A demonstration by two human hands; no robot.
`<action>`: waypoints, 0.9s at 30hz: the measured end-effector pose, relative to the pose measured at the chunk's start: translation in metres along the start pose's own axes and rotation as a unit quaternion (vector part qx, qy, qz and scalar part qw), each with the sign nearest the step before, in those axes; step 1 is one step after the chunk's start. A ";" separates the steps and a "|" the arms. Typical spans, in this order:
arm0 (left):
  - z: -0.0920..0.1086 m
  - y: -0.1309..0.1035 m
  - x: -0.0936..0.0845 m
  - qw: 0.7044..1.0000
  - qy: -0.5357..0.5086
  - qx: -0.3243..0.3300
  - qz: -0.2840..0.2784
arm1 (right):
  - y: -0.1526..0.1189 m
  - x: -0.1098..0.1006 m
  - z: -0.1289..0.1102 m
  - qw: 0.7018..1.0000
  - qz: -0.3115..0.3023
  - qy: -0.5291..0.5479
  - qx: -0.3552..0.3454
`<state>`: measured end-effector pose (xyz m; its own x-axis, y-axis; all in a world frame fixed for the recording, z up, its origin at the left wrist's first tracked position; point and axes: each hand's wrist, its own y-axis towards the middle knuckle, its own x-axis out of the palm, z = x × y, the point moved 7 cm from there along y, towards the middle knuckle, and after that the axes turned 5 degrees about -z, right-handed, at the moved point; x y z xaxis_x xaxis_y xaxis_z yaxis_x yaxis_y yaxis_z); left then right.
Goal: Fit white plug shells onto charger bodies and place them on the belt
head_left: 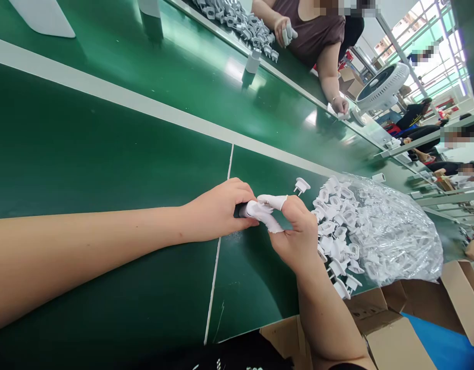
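My left hand (pixel 219 210) is closed around a small white plastic part (pixel 242 211), mostly hidden by the fingers. My right hand (pixel 296 234) wears white finger covers on thumb and forefinger. Those two fingertips meet at the part's right end, pinching it, with a tiny metallic spot between them; its kind is too small to make out. Just right of this hand lies a heap of white plug covers with pins (pixel 335 221). One loose plug cover (pixel 302 186) sits apart from the heap, pins down, on the green table (pixel 144 169).
A clear plastic bag (pixel 402 236) holding more plug covers lies against the heap. Open cardboard boxes (pixel 399 339) stand below the table's right edge. Across a pale strip (pixel 144 105), a co-worker (pixel 317 36) handles parts beside another pile (pixel 237 23) and a white fan (pixel 383 87).
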<state>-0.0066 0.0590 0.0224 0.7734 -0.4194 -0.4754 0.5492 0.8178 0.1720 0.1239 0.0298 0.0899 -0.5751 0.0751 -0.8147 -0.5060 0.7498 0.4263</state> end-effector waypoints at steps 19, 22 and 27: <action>0.002 0.001 0.001 1.000 0.013 0.002 0.005 | 0.002 0.002 -0.008 0.995 -0.003 -0.098 -0.018; 0.001 0.000 0.001 1.000 0.015 -0.005 0.011 | 0.000 0.001 -0.012 0.986 0.020 -0.164 -0.024; 0.002 0.000 0.003 1.000 0.014 -0.016 0.014 | -0.001 0.002 -0.010 0.984 0.031 -0.174 0.003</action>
<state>-0.0033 0.0571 0.0228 0.7784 -0.3860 -0.4952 0.5176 0.8408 0.1583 0.1167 0.0227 0.0917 -0.3495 0.3405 -0.8729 -0.4719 0.7408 0.4779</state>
